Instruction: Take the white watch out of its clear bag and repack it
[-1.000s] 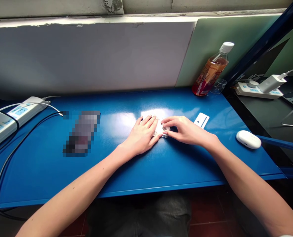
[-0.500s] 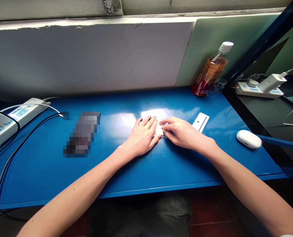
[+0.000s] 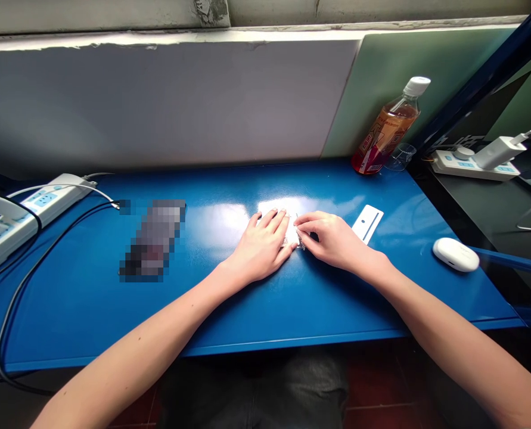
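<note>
My left hand (image 3: 260,247) lies flat with fingers stretched out, pressing a small shiny packet (image 3: 292,237) onto the blue table (image 3: 256,298). My right hand (image 3: 332,238) is right beside it, fingers curled and pinched at the packet's right edge. Most of the packet is hidden under both hands and washed out by glare. A white flat strip (image 3: 367,223) lies just right of my right hand.
A blurred-out object (image 3: 153,240) lies left of centre. Power strips (image 3: 19,208) with cables sit at the far left, another power strip (image 3: 471,165) at the right. A bottle of orange drink (image 3: 388,128) stands at the back right; a white earbud case (image 3: 455,254) is near the right edge.
My right hand's fingers have drawn in closer to the left hand, tightening on the packet's edge. The left hand has stayed flat in place.
</note>
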Tool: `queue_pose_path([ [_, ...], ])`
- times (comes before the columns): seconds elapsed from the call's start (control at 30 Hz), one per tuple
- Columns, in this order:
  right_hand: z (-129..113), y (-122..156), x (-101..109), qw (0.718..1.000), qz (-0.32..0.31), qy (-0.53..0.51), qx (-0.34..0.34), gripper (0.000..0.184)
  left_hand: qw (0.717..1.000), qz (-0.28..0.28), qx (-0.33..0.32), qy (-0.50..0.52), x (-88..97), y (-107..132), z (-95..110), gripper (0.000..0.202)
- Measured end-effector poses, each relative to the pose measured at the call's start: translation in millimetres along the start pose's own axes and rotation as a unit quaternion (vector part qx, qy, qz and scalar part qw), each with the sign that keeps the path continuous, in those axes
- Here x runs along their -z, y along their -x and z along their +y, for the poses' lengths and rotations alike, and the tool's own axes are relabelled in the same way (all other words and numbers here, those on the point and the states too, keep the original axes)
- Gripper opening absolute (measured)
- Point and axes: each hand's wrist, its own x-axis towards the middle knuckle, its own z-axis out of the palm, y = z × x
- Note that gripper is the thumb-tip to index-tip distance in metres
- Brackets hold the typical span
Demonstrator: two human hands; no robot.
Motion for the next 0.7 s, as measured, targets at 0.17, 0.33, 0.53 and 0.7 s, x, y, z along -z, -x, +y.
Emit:
queue_pose_path([
  [0.17, -0.9, 4.8, 4.9, 0.997, -0.04, 0.041, 0.05, 0.028, 1.0, -0.005, -0.002, 0.002, 1.2, -0.7, 0.7, 0.058],
  [0.33, 0.7, 1.7, 6.2, 0.997, -0.027, -0.026, 0.061, 0.026, 1.0, -0.008, -0.003, 0.003, 2.4, -1.1, 0.4, 0.057],
  [0.53, 12.0, -4.2, 11.7, 0.994, -0.052, -0.09, 0.023, 0.023, 1.0, -0.013, -0.003, 0.003, 4.5, -1.0, 0.8, 0.059],
  [0.7, 17.1, -3.7, 14.9, 0.992, -0.073, -0.098, 0.033, 0.023, 1.0, -0.017, -0.001, 0.006, 5.1, -0.8, 0.7, 0.059],
])
